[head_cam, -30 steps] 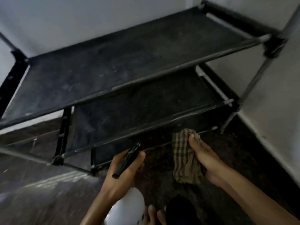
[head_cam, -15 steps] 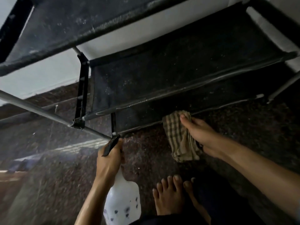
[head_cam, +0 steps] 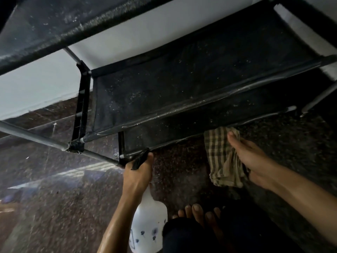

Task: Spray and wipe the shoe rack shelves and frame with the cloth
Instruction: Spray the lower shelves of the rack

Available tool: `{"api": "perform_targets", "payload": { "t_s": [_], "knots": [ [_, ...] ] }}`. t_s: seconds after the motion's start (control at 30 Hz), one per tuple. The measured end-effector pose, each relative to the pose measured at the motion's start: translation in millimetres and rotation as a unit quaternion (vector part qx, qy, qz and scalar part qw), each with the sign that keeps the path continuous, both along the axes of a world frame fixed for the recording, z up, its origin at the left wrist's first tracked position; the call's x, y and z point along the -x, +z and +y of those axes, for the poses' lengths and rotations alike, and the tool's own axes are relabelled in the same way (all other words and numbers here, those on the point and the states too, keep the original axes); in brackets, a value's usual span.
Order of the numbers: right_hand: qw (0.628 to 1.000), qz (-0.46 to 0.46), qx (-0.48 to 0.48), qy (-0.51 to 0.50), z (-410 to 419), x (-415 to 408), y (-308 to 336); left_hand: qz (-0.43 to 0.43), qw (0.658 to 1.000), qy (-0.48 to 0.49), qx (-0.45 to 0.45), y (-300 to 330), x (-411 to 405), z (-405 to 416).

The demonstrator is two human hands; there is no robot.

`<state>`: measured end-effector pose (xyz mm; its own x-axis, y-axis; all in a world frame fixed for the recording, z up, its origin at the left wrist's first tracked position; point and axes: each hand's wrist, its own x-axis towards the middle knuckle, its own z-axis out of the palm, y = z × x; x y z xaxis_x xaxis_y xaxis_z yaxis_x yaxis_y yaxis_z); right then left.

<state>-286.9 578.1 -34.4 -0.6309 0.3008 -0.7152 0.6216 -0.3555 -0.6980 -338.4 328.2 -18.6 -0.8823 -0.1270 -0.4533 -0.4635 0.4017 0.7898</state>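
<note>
A black fabric shoe rack (head_cam: 182, 84) with grey metal tubes fills the upper view, its shelves speckled with droplets. My left hand (head_cam: 138, 175) grips the black trigger head of a white spray bottle (head_cam: 148, 221), its nozzle close to the front left corner of the lowest shelf (head_cam: 164, 136). My right hand (head_cam: 249, 157) holds a checked brown cloth (head_cam: 220, 157) against the lowest shelf's front rail, the cloth hanging down to the floor.
A dark speckled stone floor (head_cam: 73, 207) lies under and in front of the rack. A white wall (head_cam: 36, 88) stands behind it. A person's bare toes (head_cam: 198, 214) and a dark trouser leg (head_cam: 182, 238) are at the bottom centre.
The view has dropped and moved closer to the lower shelves. My left hand with the bottle has shifted left to the lowest shelf's corner. My right hand keeps the cloth at the front rail.
</note>
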Motion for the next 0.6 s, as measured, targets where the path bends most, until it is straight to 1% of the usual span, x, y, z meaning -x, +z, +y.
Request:
{"api": "perform_targets", "payload": {
  "t_s": [0.07, 0.13, 0.27, 0.3, 0.4, 0.43, 0.5, 0.6],
  "knots": [
    [1.000, 0.001, -0.007, -0.003, 6.5, -6.1, 0.1, -0.001, 1.000, 0.025, 0.007, 0.4, 2.5, 8.3],
    [1.000, 0.004, -0.013, 0.002, 13.5, -10.7, 1.5, 0.005, 1.000, 0.014, 0.001, 3.3, 4.5, 17.6],
    [1.000, 0.011, -0.016, 0.005, 31.3, -17.7, -0.5, -0.039, 0.996, -0.075, -0.011, 5.1, -2.3, 39.3],
    [1.000, 0.009, -0.015, 0.003, 34.5, -19.4, -1.0, -0.041, 0.994, -0.098, 0.002, 4.3, -4.0, 44.6],
    [0.999, 0.027, -0.026, -0.017, 41.6, -25.1, -3.0, -0.012, 0.993, -0.104, 0.058, 4.2, -5.3, 56.4],
    [0.999, 0.035, -0.036, -0.019, 43.8, -27.6, -4.3, -0.007, 0.993, -0.098, 0.062, 5.1, -3.5, 58.9],
    [0.998, 0.049, -0.042, -0.023, 46.4, -32.4, -5.8, -0.003, 0.994, -0.106, 0.042, 6.0, 0.6, 64.4],
    [0.997, 0.064, -0.032, -0.033, 49.3, -35.9, -7.5, -0.025, 0.984, -0.174, 0.020, 8.8, 5.7, 77.3]
  ]
}}
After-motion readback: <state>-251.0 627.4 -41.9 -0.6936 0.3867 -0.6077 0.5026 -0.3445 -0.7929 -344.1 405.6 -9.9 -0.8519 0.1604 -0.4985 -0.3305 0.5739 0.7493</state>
